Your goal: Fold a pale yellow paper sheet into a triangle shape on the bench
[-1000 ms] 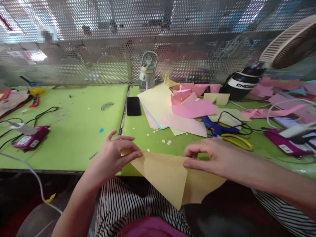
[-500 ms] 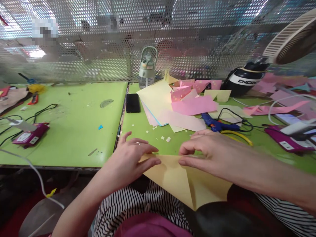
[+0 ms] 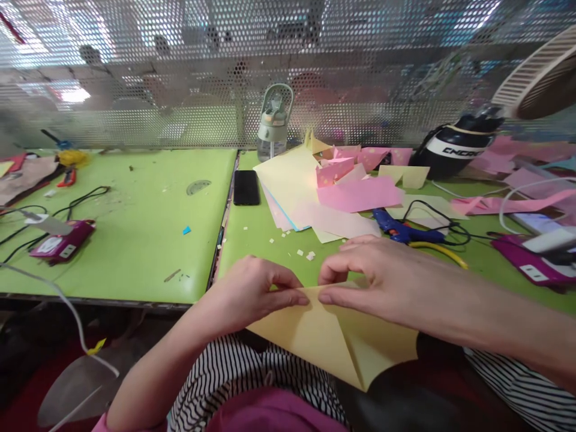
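A folded yellow paper [image 3: 310, 336] with a crease and a curved lower right edge hangs over the table's front edge above my lap. My left hand [image 3: 258, 294] pinches its top edge between thumb and fingers. Just to the right, my right hand [image 3: 360, 276] pinches the same edge, its thumb on the near side. A small gap separates the two thumbs. The tips of my other fingers are partly hidden behind the paper. Small pale paper scraps [image 3: 310, 255] lie on the green table beyond my hands.
Behind are a black phone [image 3: 246, 187], a clear bottle [image 3: 272, 132], pale sheets [image 3: 292, 186] and pink papers [image 3: 360, 191]. To the right lie a blue glue gun [image 3: 405, 231], a black bottle [image 3: 459, 147] and a purple power strip [image 3: 531, 261]. Another power strip [image 3: 63, 242] sits left.
My left hand has moved right along the paper's top edge, closer to my right hand, and its raised fingers have closed in. The view has shifted slightly.
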`<move>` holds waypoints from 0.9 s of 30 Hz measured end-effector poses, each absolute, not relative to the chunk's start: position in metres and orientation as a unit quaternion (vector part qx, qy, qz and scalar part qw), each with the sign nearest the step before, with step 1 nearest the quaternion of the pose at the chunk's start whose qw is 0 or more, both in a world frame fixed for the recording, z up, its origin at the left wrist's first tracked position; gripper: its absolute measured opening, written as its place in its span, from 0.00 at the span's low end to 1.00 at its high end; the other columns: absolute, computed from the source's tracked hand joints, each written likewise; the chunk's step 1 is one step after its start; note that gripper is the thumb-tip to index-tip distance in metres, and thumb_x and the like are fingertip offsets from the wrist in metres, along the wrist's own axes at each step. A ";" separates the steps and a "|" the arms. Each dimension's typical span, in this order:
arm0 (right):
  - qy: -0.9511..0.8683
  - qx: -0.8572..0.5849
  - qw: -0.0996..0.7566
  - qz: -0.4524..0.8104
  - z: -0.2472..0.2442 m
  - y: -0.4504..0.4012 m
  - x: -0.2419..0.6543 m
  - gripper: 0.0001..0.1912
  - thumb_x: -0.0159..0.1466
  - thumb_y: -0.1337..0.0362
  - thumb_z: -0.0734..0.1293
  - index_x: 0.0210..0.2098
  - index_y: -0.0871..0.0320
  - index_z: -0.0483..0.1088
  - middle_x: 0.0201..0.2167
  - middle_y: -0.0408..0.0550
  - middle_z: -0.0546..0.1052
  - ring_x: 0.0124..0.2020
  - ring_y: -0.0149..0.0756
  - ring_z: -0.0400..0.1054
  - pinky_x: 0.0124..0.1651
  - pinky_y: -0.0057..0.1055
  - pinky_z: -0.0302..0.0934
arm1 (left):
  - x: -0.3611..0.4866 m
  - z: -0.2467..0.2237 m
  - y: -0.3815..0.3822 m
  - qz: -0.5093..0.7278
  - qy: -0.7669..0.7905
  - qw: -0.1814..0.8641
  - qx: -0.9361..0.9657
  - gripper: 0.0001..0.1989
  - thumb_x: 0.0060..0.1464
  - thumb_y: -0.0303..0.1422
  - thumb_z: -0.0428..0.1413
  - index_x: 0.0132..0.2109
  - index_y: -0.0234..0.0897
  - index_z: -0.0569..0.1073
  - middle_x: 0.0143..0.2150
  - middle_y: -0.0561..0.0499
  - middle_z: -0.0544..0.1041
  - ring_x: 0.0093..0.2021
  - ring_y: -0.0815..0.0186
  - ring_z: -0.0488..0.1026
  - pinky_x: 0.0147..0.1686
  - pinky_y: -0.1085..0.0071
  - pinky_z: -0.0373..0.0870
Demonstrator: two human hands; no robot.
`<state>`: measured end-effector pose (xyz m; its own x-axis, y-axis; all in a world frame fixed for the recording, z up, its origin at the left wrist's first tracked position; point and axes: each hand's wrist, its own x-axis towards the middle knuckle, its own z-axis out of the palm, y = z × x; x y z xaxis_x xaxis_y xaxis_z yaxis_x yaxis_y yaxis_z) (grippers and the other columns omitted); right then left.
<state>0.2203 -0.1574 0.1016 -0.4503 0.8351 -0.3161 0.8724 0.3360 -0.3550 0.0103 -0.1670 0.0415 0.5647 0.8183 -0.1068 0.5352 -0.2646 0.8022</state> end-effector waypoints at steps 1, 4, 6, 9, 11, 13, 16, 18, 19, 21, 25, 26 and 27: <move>0.816 0.523 0.041 -0.244 0.101 -0.158 0.220 0.14 0.60 0.50 0.66 0.27 0.50 0.78 0.22 0.43 0.75 0.32 0.39 0.71 0.31 0.31 0.54 | 0.010 0.041 -0.167 0.169 0.436 0.423 0.776 0.13 0.59 0.42 0.60 0.37 0.37 0.82 0.33 0.52 0.82 0.33 0.68 0.74 0.30 0.73 0.61; 0.824 0.511 0.040 -0.242 0.101 -0.158 0.220 0.15 0.61 0.50 0.66 0.27 0.50 0.78 0.22 0.43 0.75 0.31 0.39 0.71 0.30 0.31 0.54 | 0.011 0.042 -0.168 0.177 0.435 0.422 0.775 0.13 0.59 0.42 0.60 0.37 0.38 0.82 0.34 0.52 0.82 0.33 0.67 0.74 0.30 0.73 0.61; 0.832 0.501 0.032 -0.235 0.101 -0.159 0.221 0.14 0.61 0.51 0.66 0.27 0.50 0.78 0.22 0.43 0.75 0.30 0.38 0.70 0.30 0.31 0.54 | 0.011 0.042 -0.168 0.178 0.436 0.419 0.776 0.13 0.59 0.43 0.60 0.37 0.38 0.83 0.33 0.52 0.82 0.32 0.68 0.73 0.29 0.73 0.61; 0.839 0.495 0.015 -0.226 0.100 -0.159 0.222 0.13 0.61 0.52 0.66 0.27 0.50 0.78 0.22 0.43 0.74 0.29 0.37 0.70 0.29 0.30 0.53 | 0.010 0.042 -0.168 0.175 0.436 0.416 0.779 0.14 0.60 0.44 0.59 0.37 0.39 0.83 0.31 0.52 0.81 0.30 0.68 0.72 0.28 0.73 0.60; 0.837 0.499 0.009 -0.224 0.099 -0.159 0.223 0.13 0.61 0.52 0.67 0.27 0.50 0.78 0.22 0.43 0.74 0.28 0.36 0.69 0.28 0.30 0.53 | 0.010 0.043 -0.168 0.174 0.433 0.414 0.781 0.14 0.60 0.43 0.59 0.37 0.38 0.83 0.30 0.52 0.81 0.30 0.68 0.72 0.28 0.73 0.59; 0.834 0.504 0.010 -0.224 0.098 -0.159 0.223 0.12 0.61 0.52 0.66 0.27 0.49 0.78 0.22 0.42 0.75 0.28 0.36 0.69 0.28 0.30 0.54 | 0.011 0.044 -0.169 0.175 0.430 0.412 0.784 0.14 0.60 0.43 0.59 0.37 0.38 0.83 0.30 0.52 0.80 0.29 0.69 0.71 0.28 0.73 0.59; 0.844 0.489 0.008 -0.220 0.096 -0.159 0.223 0.13 0.62 0.52 0.65 0.28 0.48 0.78 0.22 0.42 0.75 0.29 0.38 0.70 0.30 0.31 0.54 | 0.012 0.044 -0.169 0.178 0.430 0.398 0.791 0.14 0.61 0.43 0.58 0.37 0.38 0.83 0.30 0.53 0.80 0.28 0.69 0.70 0.28 0.73 0.59; 0.863 0.461 0.002 -0.206 0.093 -0.158 0.224 0.15 0.64 0.52 0.64 0.28 0.49 0.78 0.21 0.43 0.75 0.31 0.39 0.70 0.32 0.33 0.54 | 0.013 0.044 -0.169 0.177 0.427 0.388 0.797 0.15 0.61 0.43 0.57 0.37 0.38 0.83 0.30 0.52 0.80 0.28 0.69 0.71 0.28 0.73 0.59; 0.872 0.448 -0.003 -0.198 0.091 -0.158 0.225 0.16 0.65 0.52 0.62 0.28 0.49 0.78 0.21 0.44 0.75 0.32 0.40 0.70 0.32 0.33 0.54 | 0.013 0.044 -0.169 0.176 0.424 0.385 0.801 0.15 0.62 0.43 0.57 0.38 0.38 0.83 0.30 0.51 0.80 0.29 0.68 0.71 0.28 0.73 0.59; 0.884 0.429 -0.010 -0.186 0.088 -0.157 0.228 0.18 0.66 0.53 0.61 0.27 0.50 0.78 0.21 0.44 0.76 0.32 0.40 0.69 0.33 0.34 0.54 | 0.014 0.042 -0.169 0.171 0.413 0.386 0.807 0.16 0.63 0.44 0.56 0.39 0.38 0.83 0.31 0.50 0.80 0.31 0.67 0.73 0.29 0.73 0.61; 0.894 0.406 -0.021 -0.189 0.085 -0.156 0.230 0.19 0.67 0.53 0.60 0.28 0.50 0.77 0.22 0.44 0.76 0.33 0.41 0.69 0.35 0.36 0.55 | 0.014 0.038 -0.167 0.168 0.398 0.389 0.814 0.17 0.63 0.45 0.55 0.41 0.38 0.83 0.30 0.50 0.81 0.33 0.65 0.74 0.32 0.73 0.64; 0.893 0.406 -0.026 -0.194 0.084 -0.156 0.229 0.19 0.67 0.52 0.60 0.28 0.50 0.77 0.22 0.44 0.76 0.33 0.42 0.69 0.35 0.37 0.55 | 0.014 0.037 -0.166 0.168 0.395 0.392 0.813 0.17 0.63 0.45 0.55 0.41 0.38 0.83 0.31 0.50 0.81 0.32 0.66 0.74 0.33 0.72 0.65; 0.890 0.409 -0.036 -0.200 0.084 -0.156 0.229 0.18 0.66 0.51 0.61 0.27 0.50 0.77 0.22 0.44 0.76 0.33 0.42 0.69 0.35 0.37 0.56 | 0.014 0.036 -0.166 0.167 0.393 0.396 0.813 0.18 0.64 0.45 0.54 0.42 0.39 0.83 0.31 0.50 0.82 0.32 0.66 0.74 0.34 0.72 0.66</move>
<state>0.2293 -0.1558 0.0839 -0.6637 0.7413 -0.0999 0.7129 0.5864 -0.3846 0.0140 -0.1658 0.0362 0.6347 0.7718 -0.0394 0.5063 -0.3768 0.7756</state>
